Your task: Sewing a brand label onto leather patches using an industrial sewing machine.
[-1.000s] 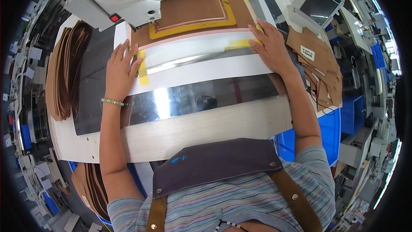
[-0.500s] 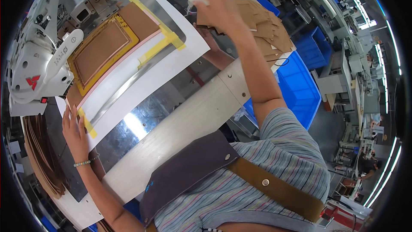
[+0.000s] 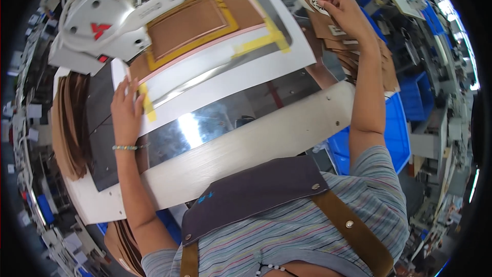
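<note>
My left hand (image 3: 127, 112) lies with fingers stretched out on the left edge of a white sheet (image 3: 238, 79), beside a strip of yellow tape. On that sheet sits a clear template with yellow tape, and a brown panel (image 3: 243, 5) lies on it under a yellow-edged frame (image 3: 190, 47). Off to the far right, my right hand (image 3: 344, 13) is closed, its fingertips pinching a brown leather-like panel (image 3: 320, 26) at a white label. This panel is over a pile of similar brown pieces (image 3: 387, 64).
A white sewing machine head (image 3: 95, 33) with a lever stands at the far left. Brown sheets (image 3: 69, 123) are stacked along the left side. A pale table edge (image 3: 256, 133) runs in front of a shiny metal plate. Blue bins (image 3: 397, 128) stand at the right.
My right hand, blurred above the brown pile before, now pinches a labelled panel there. My left hand stays on the white sheet's left edge. The whole view has turned and shifted.
</note>
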Action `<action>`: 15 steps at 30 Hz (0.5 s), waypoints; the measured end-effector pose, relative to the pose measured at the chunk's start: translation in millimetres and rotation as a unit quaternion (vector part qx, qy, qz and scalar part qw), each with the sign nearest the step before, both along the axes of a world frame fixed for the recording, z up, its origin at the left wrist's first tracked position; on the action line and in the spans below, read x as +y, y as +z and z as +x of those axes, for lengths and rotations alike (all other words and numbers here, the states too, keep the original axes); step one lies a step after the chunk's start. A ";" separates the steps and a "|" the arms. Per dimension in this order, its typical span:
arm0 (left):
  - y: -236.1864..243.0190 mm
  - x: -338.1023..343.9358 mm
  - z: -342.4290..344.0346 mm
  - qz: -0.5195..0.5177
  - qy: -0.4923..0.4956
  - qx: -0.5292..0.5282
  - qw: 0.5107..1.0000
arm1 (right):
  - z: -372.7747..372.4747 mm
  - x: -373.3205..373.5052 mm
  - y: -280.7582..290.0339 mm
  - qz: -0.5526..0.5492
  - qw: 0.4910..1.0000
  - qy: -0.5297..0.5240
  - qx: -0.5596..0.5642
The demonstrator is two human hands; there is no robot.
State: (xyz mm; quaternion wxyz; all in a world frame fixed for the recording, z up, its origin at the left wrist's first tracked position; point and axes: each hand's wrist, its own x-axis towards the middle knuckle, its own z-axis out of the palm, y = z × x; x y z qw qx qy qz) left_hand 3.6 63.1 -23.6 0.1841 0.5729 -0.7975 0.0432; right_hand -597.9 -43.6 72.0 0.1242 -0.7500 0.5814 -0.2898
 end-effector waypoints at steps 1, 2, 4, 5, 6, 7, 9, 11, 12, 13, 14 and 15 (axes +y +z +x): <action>-1.0 2.7 1.7 -0.001 0.002 -0.013 1.000 | 19.7 -10.4 -5.9 -0.031 0.998 0.045 -0.010; -4.3 3.5 5.2 -0.005 0.010 -0.023 1.000 | 51.2 -13.9 -5.3 -0.080 0.993 0.086 -0.016; -6.0 4.9 5.9 -0.007 0.020 -0.034 0.999 | 111.6 -24.6 -4.5 -0.114 0.985 0.132 0.014; -5.7 4.8 4.9 -0.010 0.021 -0.040 0.999 | 132.5 -40.5 -13.4 -0.158 0.971 0.163 0.069; -5.4 6.0 5.2 -0.007 0.029 -0.033 0.999 | 157.2 -54.6 -24.5 -0.203 0.952 0.194 0.124; -4.7 8.1 5.8 -0.004 0.038 -0.024 0.999 | 189.3 -58.7 -29.0 -0.194 0.953 0.185 0.143; 0.8 8.0 0.9 -0.012 0.043 0.001 0.999 | 235.0 -70.5 -41.0 -0.216 0.939 0.193 0.188; 9.4 7.7 0.1 -0.030 0.037 0.035 0.998 | 264.9 -82.0 -55.9 -0.250 0.921 0.213 0.208; 12.7 5.3 2.6 -0.031 0.037 0.033 0.998 | 276.9 -84.0 -61.6 -0.269 0.914 0.215 0.215; 15.0 5.0 6.1 -0.027 0.029 0.041 0.998 | 287.2 -82.8 -61.6 -0.287 0.906 0.219 0.222; 16.6 3.8 8.7 -0.023 0.020 0.050 0.998 | 293.4 -81.4 -61.9 -0.288 0.906 0.220 0.220; 17.7 1.5 10.7 -0.022 0.021 0.049 0.998 | 297.8 -78.9 -63.3 -0.275 0.907 0.222 0.228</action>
